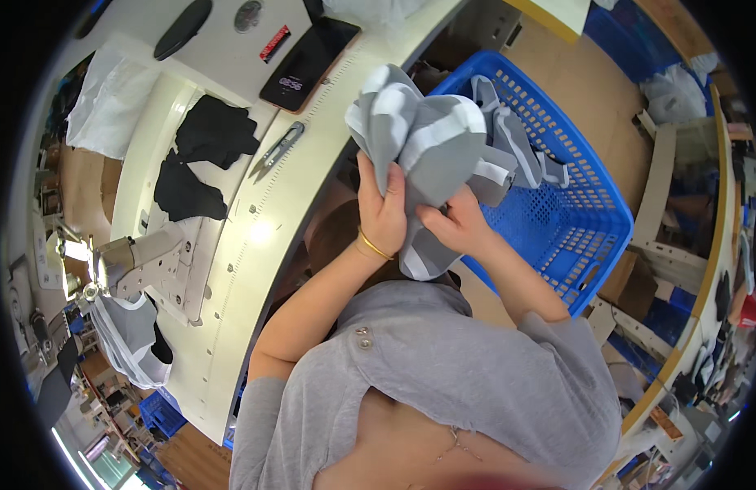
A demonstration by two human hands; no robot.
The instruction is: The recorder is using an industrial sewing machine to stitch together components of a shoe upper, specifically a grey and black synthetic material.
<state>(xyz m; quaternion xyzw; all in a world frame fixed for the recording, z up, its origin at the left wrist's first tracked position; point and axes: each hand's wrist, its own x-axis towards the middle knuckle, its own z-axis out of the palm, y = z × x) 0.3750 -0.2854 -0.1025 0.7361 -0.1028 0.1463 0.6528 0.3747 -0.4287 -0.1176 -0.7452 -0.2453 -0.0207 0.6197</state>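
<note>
Between both hands I hold a bundle of grey fabric pieces (443,155) with white bands along their edges, in front of my chest. My left hand (383,211) is closed around its left side, thumb up against the cloth. On the lower right, my right hand (458,222) grips the same bundle with bent fingers and thumb. Part of the cloth hangs down below the hands. Just to the right stands a blue plastic basket (611,216) with more grey and white pieces (513,135) inside; the bundle overlaps its near left rim.
The white sewing table (255,245) curves along my left. On it lie thread snips (278,151), a phone (309,65) and black fabric pieces (215,131). A sewing machine arm (141,257) is at the left, with grey-white cloth (129,335) beneath it. A wood-edged shelf (680,351) stands at right.
</note>
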